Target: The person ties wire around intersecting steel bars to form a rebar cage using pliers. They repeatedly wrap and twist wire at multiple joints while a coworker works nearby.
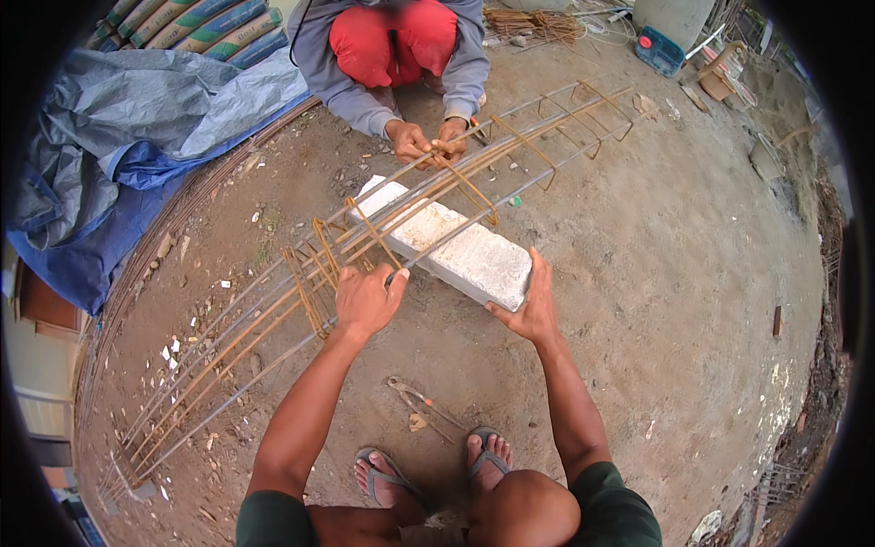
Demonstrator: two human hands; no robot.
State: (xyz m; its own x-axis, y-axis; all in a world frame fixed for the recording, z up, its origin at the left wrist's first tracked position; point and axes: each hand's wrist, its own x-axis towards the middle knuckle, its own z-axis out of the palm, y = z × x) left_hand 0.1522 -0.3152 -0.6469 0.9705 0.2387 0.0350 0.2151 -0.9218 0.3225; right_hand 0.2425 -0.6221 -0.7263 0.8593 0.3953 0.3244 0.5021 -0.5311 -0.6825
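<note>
A long rebar cage (538,163) of steel rods with rusty square stirrups runs diagonally from lower left to upper right. My left hand (367,296) is closed round its near rod, beside several bunched stirrups (314,273). Under the cage lies a long whitish block (469,257), crossing below the rods. My right hand (531,305) grips the block's near right end, thumb on the near side and fingers on the far side. Opposite me, a crouching person's hands (428,146) work close together at the cage's far rod; what their fingers hold is too small to name.
Pincers with orange on the handles (424,401) lie on the dirt before my sandalled feet. A blue-grey tarp (182,109) and stacked sacks (191,23) are at the upper left. Long thin rods (173,242) curve along the tarp. A blue jerrycan (660,53) stands at the upper right.
</note>
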